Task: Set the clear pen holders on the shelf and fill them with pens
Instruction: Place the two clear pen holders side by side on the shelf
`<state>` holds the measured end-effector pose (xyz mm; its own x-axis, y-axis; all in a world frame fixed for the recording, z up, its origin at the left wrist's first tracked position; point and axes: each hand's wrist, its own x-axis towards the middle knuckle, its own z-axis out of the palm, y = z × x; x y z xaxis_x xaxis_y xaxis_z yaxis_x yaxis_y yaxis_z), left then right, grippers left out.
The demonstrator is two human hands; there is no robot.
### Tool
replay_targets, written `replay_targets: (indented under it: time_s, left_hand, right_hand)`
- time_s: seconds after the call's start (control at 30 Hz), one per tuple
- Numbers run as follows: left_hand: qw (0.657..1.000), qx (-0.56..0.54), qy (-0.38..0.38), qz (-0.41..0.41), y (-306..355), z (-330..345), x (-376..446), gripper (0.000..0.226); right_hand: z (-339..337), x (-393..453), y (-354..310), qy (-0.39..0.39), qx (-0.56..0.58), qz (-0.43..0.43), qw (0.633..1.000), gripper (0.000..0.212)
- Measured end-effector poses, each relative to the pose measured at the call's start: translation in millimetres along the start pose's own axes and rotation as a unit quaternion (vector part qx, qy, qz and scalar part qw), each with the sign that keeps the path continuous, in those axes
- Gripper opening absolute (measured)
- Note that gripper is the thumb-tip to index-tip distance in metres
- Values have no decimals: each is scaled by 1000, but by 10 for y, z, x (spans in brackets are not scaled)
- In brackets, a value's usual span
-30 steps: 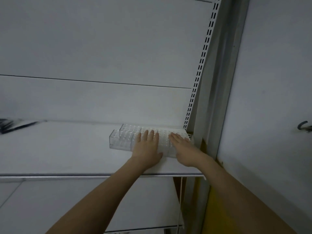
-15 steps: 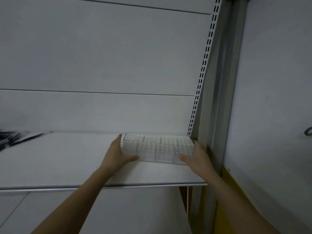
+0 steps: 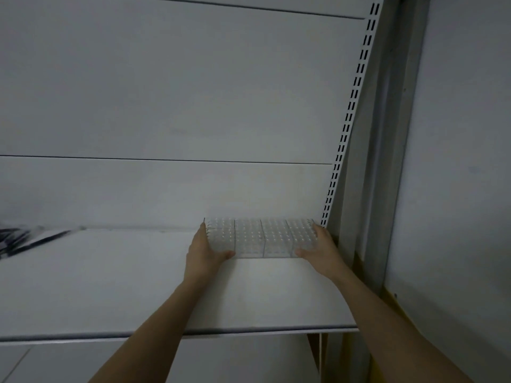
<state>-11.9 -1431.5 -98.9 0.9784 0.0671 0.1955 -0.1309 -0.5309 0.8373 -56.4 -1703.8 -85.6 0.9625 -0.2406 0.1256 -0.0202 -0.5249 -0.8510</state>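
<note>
A clear plastic pen holder with a dotted, four-section face point(image 3: 261, 237) stands right of centre in the frame, at the back right of the white metal shelf point(image 3: 110, 286). The left hand point(image 3: 203, 254) grasps its left end, the right hand point(image 3: 322, 251) its right end, thumbs hooked under the front edge. Blurred dark pens point(image 3: 25, 240) lie at the far left.

A single head-worn view looks forward at a white shelf point(image 3: 110, 286) from close range, seemingly angled slightly upward toward the back panel point(image 3: 166, 92). Beyond the fingertips point(image 3: 203, 230) rises the slotted upright point(image 3: 348, 120).
</note>
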Motion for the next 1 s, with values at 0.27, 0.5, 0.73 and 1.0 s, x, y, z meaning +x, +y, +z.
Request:
replay_targets:
  time_s: [0.27,0.5,0.73,1.0]
  left_hand:
    - [998,54,-9,38,-108,90,237,86]
    - [997,68,-13,24,-144,112,289,89]
    - [998,48,-21,21,-195,116,306,98]
    - [997,45,-40,44,-190,74,290,101]
  right_hand:
    - [141,258,395,45,108,-13,993,83]
    - [150,301,448,53,101,-6,993,88]
    - [135,259,343,64,78,24,995,89]
    - [171,151,196,87,46,20,995,83]
